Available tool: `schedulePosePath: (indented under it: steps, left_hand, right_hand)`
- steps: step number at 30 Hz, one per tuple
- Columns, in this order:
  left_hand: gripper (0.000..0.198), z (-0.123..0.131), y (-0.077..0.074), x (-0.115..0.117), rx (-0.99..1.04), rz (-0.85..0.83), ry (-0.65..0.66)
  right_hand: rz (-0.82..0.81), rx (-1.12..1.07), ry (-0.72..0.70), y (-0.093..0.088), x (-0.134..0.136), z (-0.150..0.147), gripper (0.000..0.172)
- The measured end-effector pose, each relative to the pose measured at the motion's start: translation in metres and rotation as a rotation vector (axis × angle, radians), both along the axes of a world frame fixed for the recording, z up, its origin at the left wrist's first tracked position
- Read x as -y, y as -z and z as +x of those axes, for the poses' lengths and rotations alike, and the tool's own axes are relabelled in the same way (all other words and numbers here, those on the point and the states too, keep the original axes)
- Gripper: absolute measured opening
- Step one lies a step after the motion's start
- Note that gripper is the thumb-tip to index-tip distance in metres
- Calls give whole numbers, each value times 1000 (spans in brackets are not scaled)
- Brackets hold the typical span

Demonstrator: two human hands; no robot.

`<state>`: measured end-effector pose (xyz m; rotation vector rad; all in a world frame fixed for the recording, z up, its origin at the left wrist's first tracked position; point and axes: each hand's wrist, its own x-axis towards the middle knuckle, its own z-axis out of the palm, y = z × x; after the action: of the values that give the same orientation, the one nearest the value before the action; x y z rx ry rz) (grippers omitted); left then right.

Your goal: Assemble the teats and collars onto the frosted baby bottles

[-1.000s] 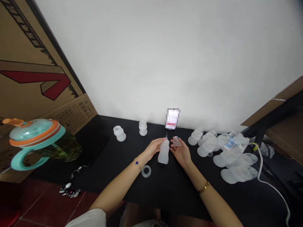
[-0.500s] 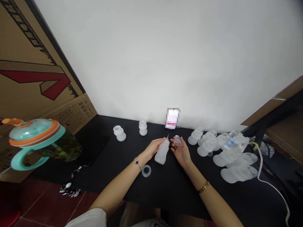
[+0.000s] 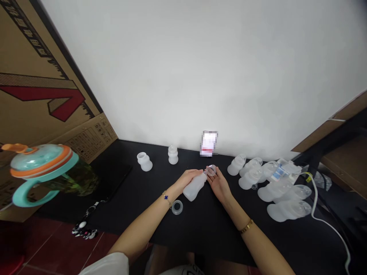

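The frosted white bottle (image 3: 194,188) tilts, left hand (image 3: 187,180) curled round it, right hand (image 3: 220,187) cupping a clear cap (image 3: 211,170).

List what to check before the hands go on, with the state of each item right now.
1. Left hand has hold of the squeeze bottle: ok, the bottle is tilted, its top toward the other hand.
2. Right hand has hold of the clear cap: ok, it is held at the fingers.
3. Bottle's tip is inside the cap: cannot tell, the two meet in this single view.
4. Grey ring lies flat on the black table: ok, near the left wrist.
5. Small white bottle at far left has a top on: not ok, its mouth is open.
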<state>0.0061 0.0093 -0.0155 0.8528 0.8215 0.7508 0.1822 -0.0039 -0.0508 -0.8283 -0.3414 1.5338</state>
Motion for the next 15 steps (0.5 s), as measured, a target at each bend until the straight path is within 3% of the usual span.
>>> schedulePosePath:
  steps: [8,15]
  left_hand:
    - [40,0,3,0,-82,9,22]
    - [43,0,5,-1,-38,1,-14]
  right_hand:
    - [29,56,-47,-2,3,0,27]
    - [40,111,-87,-11,6,-3,30]
